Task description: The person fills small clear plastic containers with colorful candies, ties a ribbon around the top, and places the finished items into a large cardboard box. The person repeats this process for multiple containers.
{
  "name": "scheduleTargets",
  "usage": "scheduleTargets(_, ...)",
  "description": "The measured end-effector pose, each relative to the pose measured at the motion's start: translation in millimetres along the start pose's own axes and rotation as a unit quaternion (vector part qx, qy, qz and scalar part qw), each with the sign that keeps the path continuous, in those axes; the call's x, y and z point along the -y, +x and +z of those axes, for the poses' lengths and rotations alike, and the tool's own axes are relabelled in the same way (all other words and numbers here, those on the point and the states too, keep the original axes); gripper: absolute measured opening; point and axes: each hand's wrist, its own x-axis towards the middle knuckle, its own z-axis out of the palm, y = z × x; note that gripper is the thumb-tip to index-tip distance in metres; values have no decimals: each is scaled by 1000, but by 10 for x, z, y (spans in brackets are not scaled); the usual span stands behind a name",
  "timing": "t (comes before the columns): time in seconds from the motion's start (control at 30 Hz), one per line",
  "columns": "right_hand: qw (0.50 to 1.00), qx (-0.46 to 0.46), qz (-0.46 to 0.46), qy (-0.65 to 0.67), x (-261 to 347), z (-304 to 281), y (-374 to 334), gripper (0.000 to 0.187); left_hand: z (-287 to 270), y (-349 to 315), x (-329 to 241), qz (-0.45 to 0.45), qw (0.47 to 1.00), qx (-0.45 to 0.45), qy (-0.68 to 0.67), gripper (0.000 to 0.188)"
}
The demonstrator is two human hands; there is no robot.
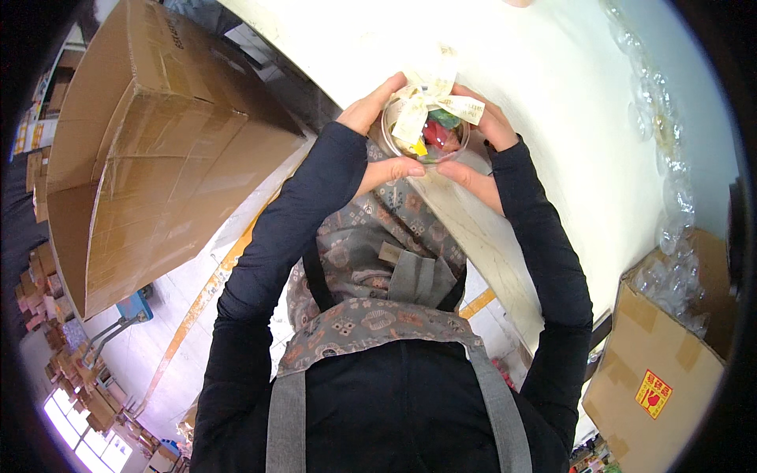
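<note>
Evidently both hands share one hold: a clear round tub [430, 154] sits between them at the near edge of the white table [576, 118], though whether its base touches the tabletop I cannot tell; the left hand [366, 113] curves its fingers round the left side, the right hand [496, 128] mirrors it on the right, and the thumbs almost meet at the near side; a cream printed ribbon [411, 121] is tied in a bow across the top, with red and green pieces [441, 135] showing through beneath; judging by looks, the tub should be light, its clear wall thin and stiff, rather slippery and liable to dent or crack if squeezed; the ribbon looks soft and easily crushed, so the best hold is low round the sides, with even, gentle pressure and the bow left free
</note>
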Motion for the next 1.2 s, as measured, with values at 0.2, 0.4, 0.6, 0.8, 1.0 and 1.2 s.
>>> scheduleTargets(0.2, 999, 32, 16, 36, -39, -29, 142, 81, -114, 89, -67, -6, 995, 58, 76, 91)
scheduleTargets(0.4, 998, 56, 1, 14, 5, -108, 187, 79, -138, 165, -40, 26, 994, 82, 65, 94)
scheduleTargets(0.6, 995, 90, -33, -24, 34, -123, 273, 78, -107, 247, 543, -34, 992, 110, -48, 93)
scheduleTargets(0.8, 987, 124, -78, -67, 64, -144, 400, 76, 215, 216, 683, -108, 959, -48, -257, 75)
scheduleTargets(1.0, 982, 102, -112, -116, 117, -200, 227, 75, 52, 19, 115, 39, 996, -77, -33, 135)
scheduleTargets(1.2, 979, 29, -109, -167, 284, -90, 46, 61, -58, 15, -171, 72, 992, -4, 106, 91)
